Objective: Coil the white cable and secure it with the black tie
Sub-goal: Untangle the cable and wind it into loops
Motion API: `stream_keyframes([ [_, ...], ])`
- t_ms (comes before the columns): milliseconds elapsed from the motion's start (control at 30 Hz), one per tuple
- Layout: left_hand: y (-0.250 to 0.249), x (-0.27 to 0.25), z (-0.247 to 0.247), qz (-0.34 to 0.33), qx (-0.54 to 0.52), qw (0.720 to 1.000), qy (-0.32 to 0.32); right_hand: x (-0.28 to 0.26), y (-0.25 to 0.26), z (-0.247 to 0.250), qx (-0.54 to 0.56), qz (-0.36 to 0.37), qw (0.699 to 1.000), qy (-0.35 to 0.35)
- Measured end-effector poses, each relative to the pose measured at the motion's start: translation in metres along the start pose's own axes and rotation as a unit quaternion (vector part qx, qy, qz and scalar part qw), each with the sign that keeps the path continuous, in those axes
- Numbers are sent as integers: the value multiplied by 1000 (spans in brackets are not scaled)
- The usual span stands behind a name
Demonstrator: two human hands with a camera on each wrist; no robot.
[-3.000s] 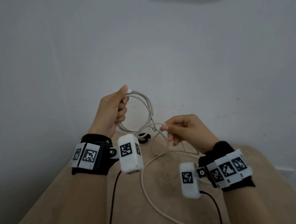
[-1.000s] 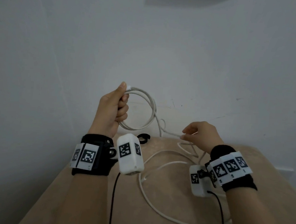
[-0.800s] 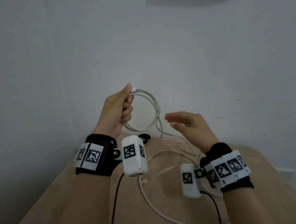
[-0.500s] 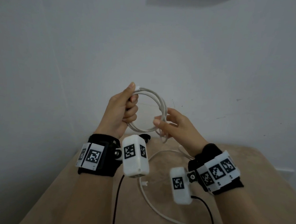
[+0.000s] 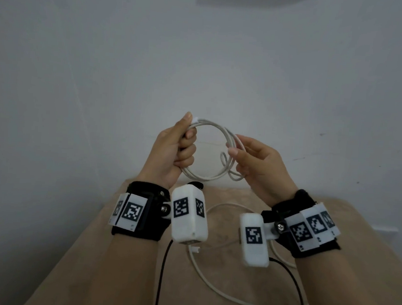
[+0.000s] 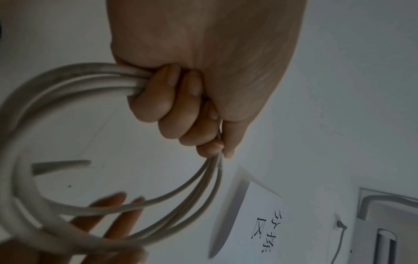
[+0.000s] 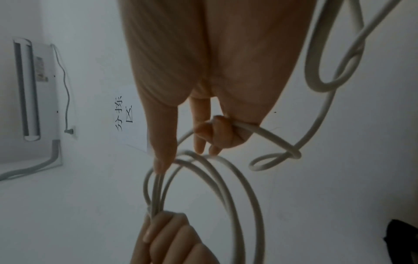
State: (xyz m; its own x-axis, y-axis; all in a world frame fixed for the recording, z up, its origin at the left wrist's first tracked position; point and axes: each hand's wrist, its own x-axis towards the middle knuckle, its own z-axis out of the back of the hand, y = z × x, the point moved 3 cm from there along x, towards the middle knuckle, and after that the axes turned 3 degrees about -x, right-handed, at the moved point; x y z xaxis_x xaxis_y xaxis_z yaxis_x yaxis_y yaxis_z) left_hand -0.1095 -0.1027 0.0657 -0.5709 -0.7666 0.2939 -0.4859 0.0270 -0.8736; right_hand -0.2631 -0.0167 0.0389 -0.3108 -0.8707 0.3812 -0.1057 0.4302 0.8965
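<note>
The white cable (image 5: 207, 176) is wound into a round coil held up in front of the wall. My left hand (image 5: 183, 146) grips the coil's left side in a fist (image 6: 181, 110), with one plug end sticking out above the thumb. My right hand (image 5: 242, 155) holds the coil's right side; its thumb presses on the loops and its lower fingers (image 7: 214, 135) curl round a strand that makes a small extra loop. The rest of the cable (image 5: 210, 284) trails over the table. The black tie (image 5: 199, 184) lies on the table, mostly hidden behind my left wrist camera.
The beige table (image 5: 116, 265) stands against a white wall. The cable's free plug end (image 5: 195, 249) lies near the table's middle. Black camera wires (image 5: 162, 268) hang from both wrists. A paper sign (image 6: 260, 214) and a wall unit (image 7: 27, 89) are on the wall.
My right hand let go of the strand low by the table, rose to the coil and now holds its right side. The coil has gained a loop; less cable lies loose.
</note>
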Motion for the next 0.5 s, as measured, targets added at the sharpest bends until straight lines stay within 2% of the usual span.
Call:
stream_keyframes([
  [133, 1, 0, -6, 2, -6, 1000, 11, 1, -8, -3, -18, -10, 1000, -2],
  [300, 4, 1, -7, 15, -36, 999, 31, 1, -2, -2, -41, 17, 999, 14],
  [400, 7, 1, -4, 52, -49, 996, 59, 0, 0, -1, -79, 35, 996, 0],
  [500, 10, -1, 4, 95, -1, 994, 62, 1, -2, 4, -150, 27, 988, -10],
])
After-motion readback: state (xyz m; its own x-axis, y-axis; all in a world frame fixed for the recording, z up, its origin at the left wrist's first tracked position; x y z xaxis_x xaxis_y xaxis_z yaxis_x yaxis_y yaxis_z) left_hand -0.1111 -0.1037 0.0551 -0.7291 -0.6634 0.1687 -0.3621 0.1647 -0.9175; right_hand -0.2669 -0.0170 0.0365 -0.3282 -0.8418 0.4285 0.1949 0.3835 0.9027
